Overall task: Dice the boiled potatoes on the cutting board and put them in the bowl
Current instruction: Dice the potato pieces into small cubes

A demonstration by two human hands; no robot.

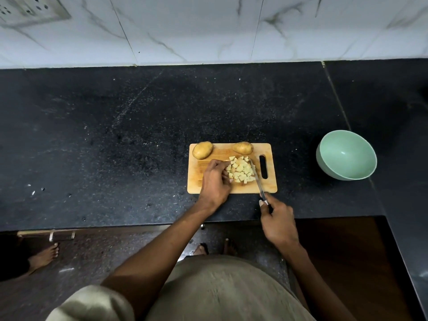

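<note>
Risk: dice scatter off the board, fingers close to the blade.

Counter [115,135] dark, bowl [346,156] well apart to the right and empty, so the carry is the likely spill. Cutting board [199,181] holds two whole potatoes [202,150] at the far edge; a nudge could roll them off. Left hand [214,181] fingers curled against the diced pile [240,170]. Right hand [279,221] grips the knife [257,179], blade touching the pile's right side.

dim, soft overhead light; the black counter [115,135] shows faint sheen, edges bow from wide-angle distortion, lower frame blurred.
</note>
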